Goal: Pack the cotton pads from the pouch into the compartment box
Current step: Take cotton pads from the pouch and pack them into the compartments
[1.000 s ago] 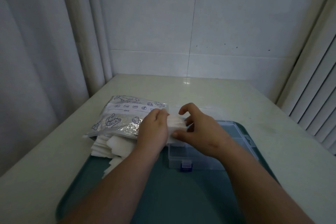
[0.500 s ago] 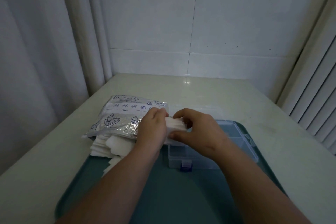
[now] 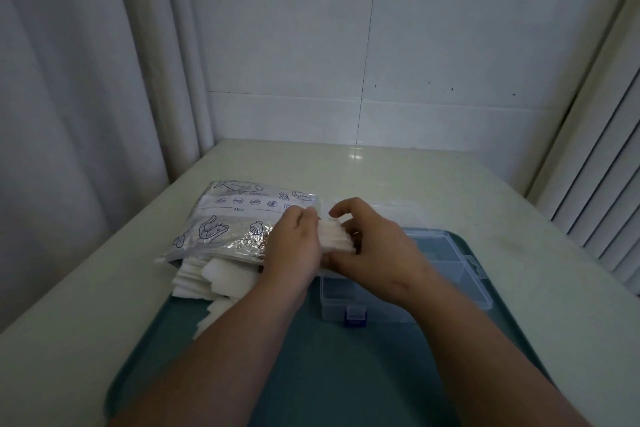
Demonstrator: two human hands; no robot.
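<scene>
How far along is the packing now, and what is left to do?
Done: the compartment box lies open; its visible compartments look empty. In hand: the left hand and right hand hold a stack of cotton pads above the box. Left: a pile of pads lies at the pouch mouth.

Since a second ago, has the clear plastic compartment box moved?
No. The compartment box holds its place on the flat teal tray, blue latch unshifted.

Cells of the compartment box [image 3: 446,253] behind the left hand [image 3: 294,250] and right hand [image 3: 377,253] were hidden. The tray [image 3: 311,374] was cut off at the bottom edge. Print on the pouch [image 3: 235,222] was illegible.
</scene>
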